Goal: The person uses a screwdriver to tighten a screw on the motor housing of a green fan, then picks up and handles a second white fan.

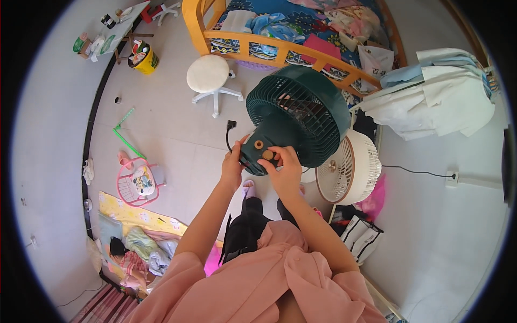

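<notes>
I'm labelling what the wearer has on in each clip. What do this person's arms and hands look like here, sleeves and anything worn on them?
Both forearms are bare from above the elbow down. The left hand and right hand wear no gloves, and no ring, watch or bracelet shows. Loose pink sleeves of a soft, draping top end at the upper arms, with gathered folds across the shoulders.

Held fan [296, 116] lies between stool [208, 74], left, and second fan [350, 168], right.
</notes>
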The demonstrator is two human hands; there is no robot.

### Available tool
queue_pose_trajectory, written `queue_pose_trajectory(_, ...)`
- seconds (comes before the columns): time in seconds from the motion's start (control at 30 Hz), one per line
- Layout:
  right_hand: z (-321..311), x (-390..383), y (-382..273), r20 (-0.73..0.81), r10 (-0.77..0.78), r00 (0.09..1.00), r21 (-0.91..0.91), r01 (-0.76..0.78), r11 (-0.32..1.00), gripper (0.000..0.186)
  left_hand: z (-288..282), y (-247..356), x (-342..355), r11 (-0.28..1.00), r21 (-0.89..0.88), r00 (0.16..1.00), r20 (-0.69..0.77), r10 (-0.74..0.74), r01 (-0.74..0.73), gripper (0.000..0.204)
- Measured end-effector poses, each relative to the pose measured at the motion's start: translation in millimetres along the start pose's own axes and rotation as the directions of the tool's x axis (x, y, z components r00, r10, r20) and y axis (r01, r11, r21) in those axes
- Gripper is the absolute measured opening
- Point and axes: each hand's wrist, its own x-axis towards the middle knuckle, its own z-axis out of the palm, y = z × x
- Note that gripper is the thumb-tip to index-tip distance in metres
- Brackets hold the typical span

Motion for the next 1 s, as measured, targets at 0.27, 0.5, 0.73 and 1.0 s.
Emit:
queue_pose_trajectory(0.27,2.7,5.4,7.9,-0.025,-0.122,0.992,-0.062,0.12,0.991,0.026,-2.6,0.0,0.3,0.999,0.035,1.0,0.018,-0.013,0.013,0.049)
queue_pose_trajectory(0.5,-4.6,6.6,4.6,0.038,-0.066,0.997,-0.013,0.066,0.998,0.025,-1.2,3.1,-2.9,0.999,0.038,0.999,0.048,-0.011,0.009,0.05)
queue_pose_trajectory(0.73,-5.4,4.7,14.9,0.078,-0.148,0.986,0.068,0.143,0.987,0.025,-1.2,0.1,0.4,0.998,0.055,0.999,0.036,-0.016,0.014,0.05)
queue_pose_trajectory(1.0,-4.6,3.5,11.9,0.022,-0.102,0.995,-0.002,0.102,0.995,0.026,-8.4,-7.7,6.6,0.998,0.056,0.999,0.044,-0.02,0.018,0.052)
